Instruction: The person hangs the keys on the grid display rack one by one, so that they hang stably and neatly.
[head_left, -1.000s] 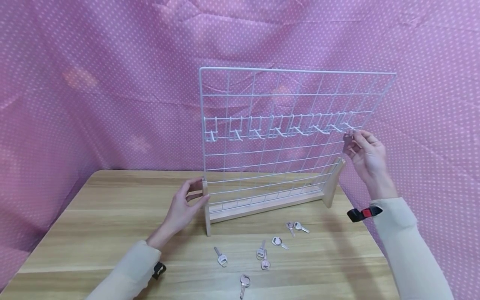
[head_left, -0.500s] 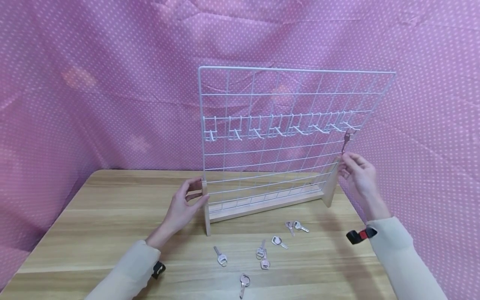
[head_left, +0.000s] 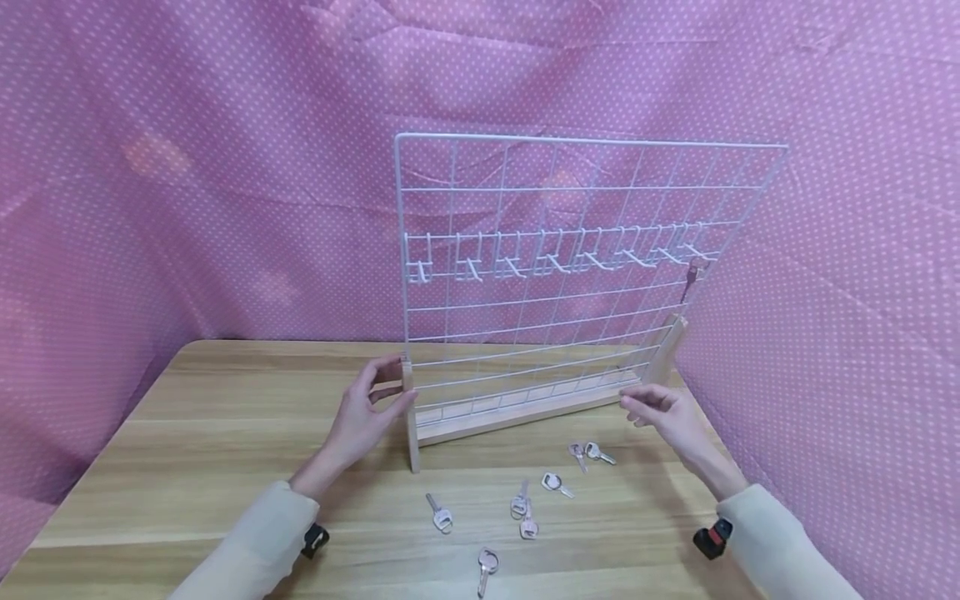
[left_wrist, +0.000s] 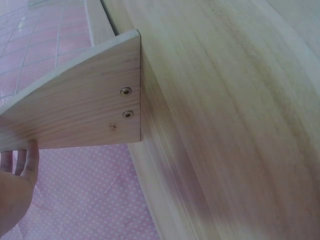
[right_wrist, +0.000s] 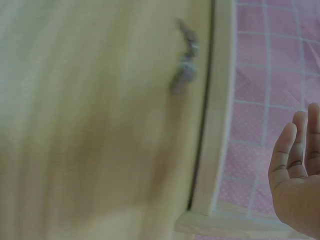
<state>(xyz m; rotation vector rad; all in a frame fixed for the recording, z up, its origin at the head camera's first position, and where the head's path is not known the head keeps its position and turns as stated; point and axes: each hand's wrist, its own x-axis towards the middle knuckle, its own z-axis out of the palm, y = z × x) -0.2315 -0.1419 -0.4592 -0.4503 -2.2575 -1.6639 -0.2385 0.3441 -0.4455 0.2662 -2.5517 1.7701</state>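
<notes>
A white wire grid rack (head_left: pixel 592 143) stands on wooden side supports, with a row of white hooks (head_left: pixel 588 260) across it. One key (head_left: pixel 692 275) hangs from the rightmost hook. My left hand (head_left: pixel 371 404) holds the rack's left wooden support (head_left: pixel 411 421) between thumb and fingers; its fingertips also show at the board's edge in the left wrist view. My right hand (head_left: pixel 663 412), empty, hovers low before the rack's right end. Its fingers (right_wrist: pixel 282 150) are loosely extended in the right wrist view. Two keys (head_left: pixel 592 452) lie just left of and below it.
Several more keys lie on the wooden table (head_left: pixel 187 467): a key (head_left: pixel 442 518) at left, a key (head_left: pixel 488 562) at the front, a crossed pair of keys (head_left: pixel 527 527) and a key (head_left: pixel 555 483). A pink dotted cloth (head_left: pixel 225 167) hangs behind and at the sides.
My right hand has let go of the key, leaving it hanging on the rightmost hook, and has moved down and left toward the table. The left hand has stayed on the support.
</notes>
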